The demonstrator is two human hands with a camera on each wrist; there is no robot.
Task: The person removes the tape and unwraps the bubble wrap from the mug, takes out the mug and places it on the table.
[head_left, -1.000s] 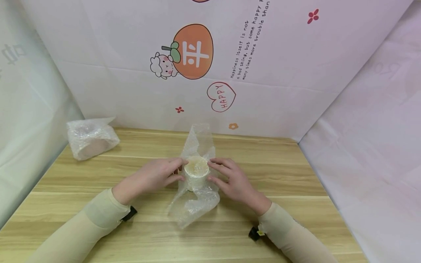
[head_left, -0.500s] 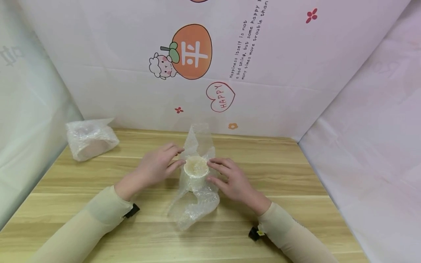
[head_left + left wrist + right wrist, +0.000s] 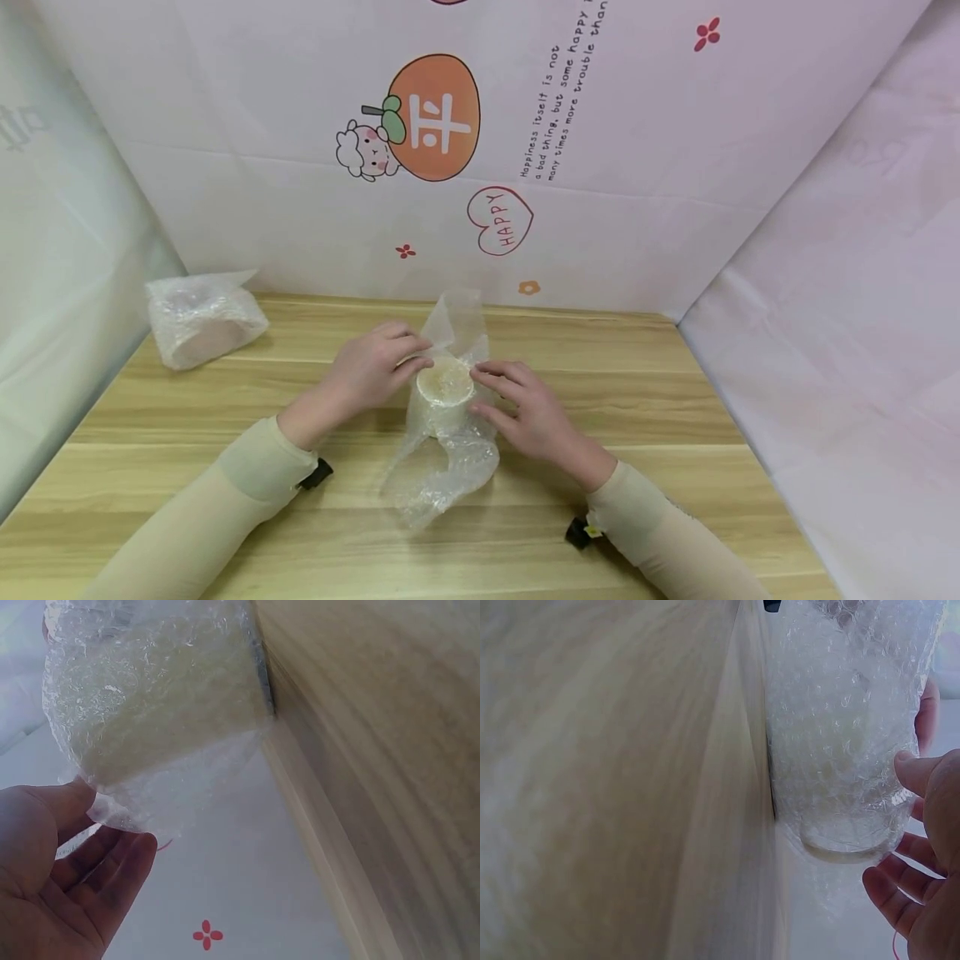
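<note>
A cream cup [image 3: 445, 387] stands upright in the middle of the wooden table, covered by clear bubble wrap [image 3: 457, 458]. Flaps of the wrap stretch out on the far side and the near side. At the cup's far left, my left hand [image 3: 375, 362] pinches the edge of the wrap; the left wrist view has the film between thumb [image 3: 71, 801] and fingers. My right hand [image 3: 528, 408] holds the cup's right side through the wrap. Its thumb [image 3: 915, 771] touches the film in the right wrist view, while the fingers bend round the rim.
A second bubble-wrapped bundle [image 3: 202, 321] lies at the table's back left corner. A printed white cloth wall [image 3: 615, 242] rises behind the wooden table [image 3: 600, 367], with white cloth sides at left and right. Each sleeve carries a small black camera [image 3: 579, 532].
My left hand has left the cup's left side, moved toward its far side and taken the wrap's edge. The far flap has shifted slightly. My right hand stays in place.
</note>
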